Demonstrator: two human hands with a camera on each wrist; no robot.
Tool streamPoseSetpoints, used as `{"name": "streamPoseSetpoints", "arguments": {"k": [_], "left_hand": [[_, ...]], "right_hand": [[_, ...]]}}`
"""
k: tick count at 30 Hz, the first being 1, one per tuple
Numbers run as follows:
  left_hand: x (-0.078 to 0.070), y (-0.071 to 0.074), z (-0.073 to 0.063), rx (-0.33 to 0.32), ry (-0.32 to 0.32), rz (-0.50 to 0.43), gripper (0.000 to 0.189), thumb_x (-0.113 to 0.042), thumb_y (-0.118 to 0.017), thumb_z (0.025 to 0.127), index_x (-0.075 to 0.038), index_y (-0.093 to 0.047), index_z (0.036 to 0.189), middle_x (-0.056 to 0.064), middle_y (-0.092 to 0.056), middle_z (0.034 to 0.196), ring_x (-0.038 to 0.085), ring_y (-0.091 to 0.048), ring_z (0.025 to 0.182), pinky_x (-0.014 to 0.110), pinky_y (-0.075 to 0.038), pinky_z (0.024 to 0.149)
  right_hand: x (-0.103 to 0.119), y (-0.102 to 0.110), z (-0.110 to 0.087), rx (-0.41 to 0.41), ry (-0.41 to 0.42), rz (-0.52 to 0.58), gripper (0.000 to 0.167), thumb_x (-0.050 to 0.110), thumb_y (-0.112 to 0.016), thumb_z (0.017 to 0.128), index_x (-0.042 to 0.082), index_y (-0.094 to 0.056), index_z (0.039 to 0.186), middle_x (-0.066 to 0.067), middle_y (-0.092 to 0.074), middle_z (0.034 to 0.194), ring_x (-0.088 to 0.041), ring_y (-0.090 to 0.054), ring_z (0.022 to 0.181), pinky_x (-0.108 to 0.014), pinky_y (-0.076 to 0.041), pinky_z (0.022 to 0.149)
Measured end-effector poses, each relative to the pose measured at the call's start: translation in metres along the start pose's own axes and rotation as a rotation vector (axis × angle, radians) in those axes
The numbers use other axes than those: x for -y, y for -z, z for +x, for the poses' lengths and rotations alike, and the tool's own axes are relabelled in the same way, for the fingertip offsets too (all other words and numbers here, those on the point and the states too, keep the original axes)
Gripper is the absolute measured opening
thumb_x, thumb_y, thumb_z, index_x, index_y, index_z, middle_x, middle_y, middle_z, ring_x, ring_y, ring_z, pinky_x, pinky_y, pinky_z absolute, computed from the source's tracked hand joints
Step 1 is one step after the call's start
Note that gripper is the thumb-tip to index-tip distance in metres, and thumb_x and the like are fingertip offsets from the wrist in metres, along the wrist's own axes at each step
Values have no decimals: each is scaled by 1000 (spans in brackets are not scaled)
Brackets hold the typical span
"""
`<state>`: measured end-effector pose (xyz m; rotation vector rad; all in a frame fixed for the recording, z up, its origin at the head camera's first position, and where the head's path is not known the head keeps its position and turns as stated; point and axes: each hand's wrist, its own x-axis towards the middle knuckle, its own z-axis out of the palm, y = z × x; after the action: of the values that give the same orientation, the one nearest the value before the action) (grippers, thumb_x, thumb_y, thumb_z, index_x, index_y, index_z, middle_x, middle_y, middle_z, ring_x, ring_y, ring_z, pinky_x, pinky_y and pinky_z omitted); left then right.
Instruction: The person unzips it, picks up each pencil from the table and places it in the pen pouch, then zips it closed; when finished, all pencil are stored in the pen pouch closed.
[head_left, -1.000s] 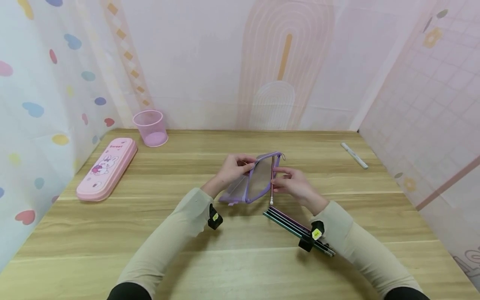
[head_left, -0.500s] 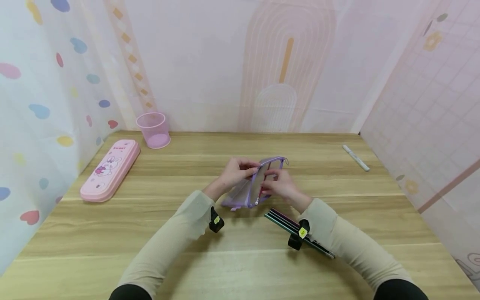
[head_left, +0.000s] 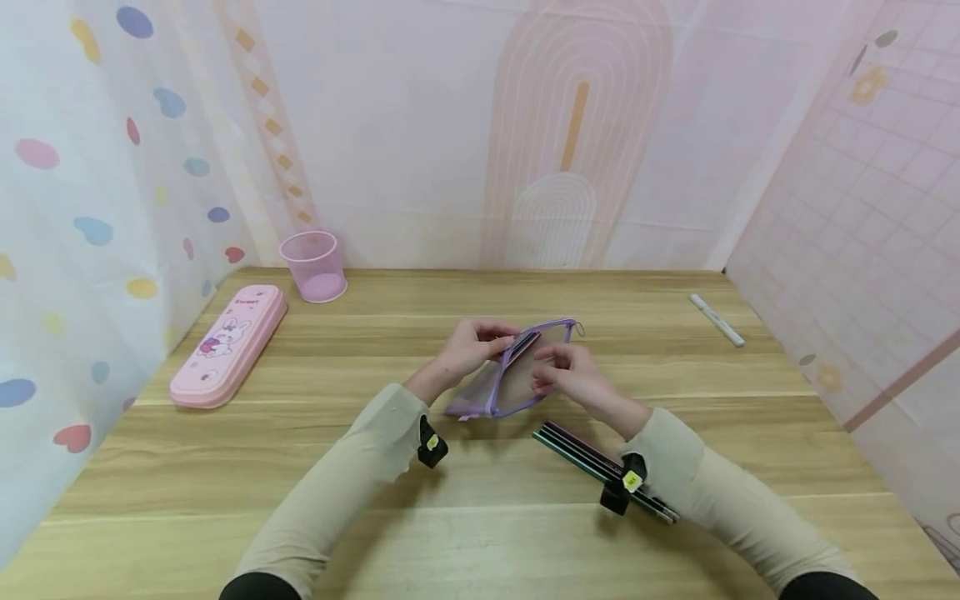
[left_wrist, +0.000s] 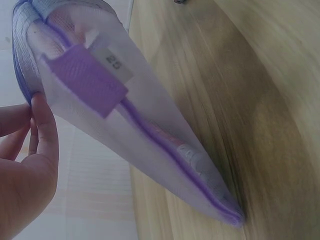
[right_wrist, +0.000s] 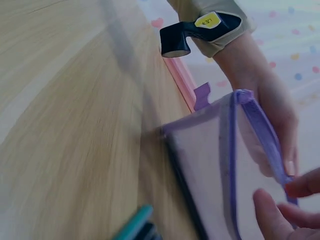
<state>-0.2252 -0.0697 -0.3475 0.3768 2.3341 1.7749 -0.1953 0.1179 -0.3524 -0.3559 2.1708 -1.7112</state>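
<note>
A mesh pencil pouch [head_left: 480, 393] with purple trim stands unzipped in the middle of the table. My left hand [head_left: 468, 350] pinches its zip edge, thumb against fingers; the left wrist view shows this grip beside the purple tab [left_wrist: 90, 80]. Inside the pouch mouth lie dark pencils [head_left: 522, 346], partly hidden by the mesh. My right hand [head_left: 573, 377] is at the opening, its thumb and fingers apart and bent, with nothing seen between them. Under my right wrist lies a bundle of dark and green pencils [head_left: 573, 450], partly covered by the wrist camera.
At the left is a pink pencil case [head_left: 228, 346] with a rabbit print. Behind it stands a pink see-through cup [head_left: 315, 267]. A white pen [head_left: 716, 320] lies at the far right. Patterned curtains [head_left: 420, 133] enclose the table's back and sides.
My right hand has put a reddish pencil with a white end into the pouch, let go of it and drawn back slightly to the right. The left hand keeps its grip on the pouch.
</note>
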Motion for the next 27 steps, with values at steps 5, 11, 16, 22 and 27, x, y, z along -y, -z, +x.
{"name": "streamPoseSetpoints", "arguments": {"k": [5,11,16,22,27], "left_hand": [[-1,-2,1,-2,13,-12,25,-4,-54,86,5,-60,108,23,-60,107,5,-56,73,27,-54,70],[2,-2,2,-1,18,-29,26,-5,-54,87,5,-59,110,26,-58,111,8,-57,76,24,-54,69],[3,-1,3,-2,10,-38,25,-6,-54,87,4,-59,110,27,-57,112,5,-57,74,23,-54,67],[3,0,4,12,-2,-33,25,-5,-54,87,6,-59,109,27,-58,109,4,-57,71,21,-53,65],[3,1,5,1,6,-36,24,-5,-55,86,4,-60,107,22,-61,106,5,-57,72,22,-53,66]], "right_hand": [[-2,23,-24,146,140,-283,27,5,-54,85,-11,-54,107,-24,-61,90,-16,-60,75,-32,-54,69],[-11,51,-54,296,217,-588,23,5,-59,81,-9,-59,99,-12,-63,79,-5,-55,70,-19,-49,61],[-23,62,-83,354,64,-742,21,13,-65,77,2,-62,95,1,-62,77,-5,-54,69,-19,-47,59],[-42,58,-103,294,12,-773,22,21,-68,76,8,-63,94,5,-61,76,-2,-51,68,-19,-43,57],[-55,52,-107,217,70,-715,21,16,-66,78,5,-62,96,6,-56,71,1,-45,60,-18,-41,51]]}}
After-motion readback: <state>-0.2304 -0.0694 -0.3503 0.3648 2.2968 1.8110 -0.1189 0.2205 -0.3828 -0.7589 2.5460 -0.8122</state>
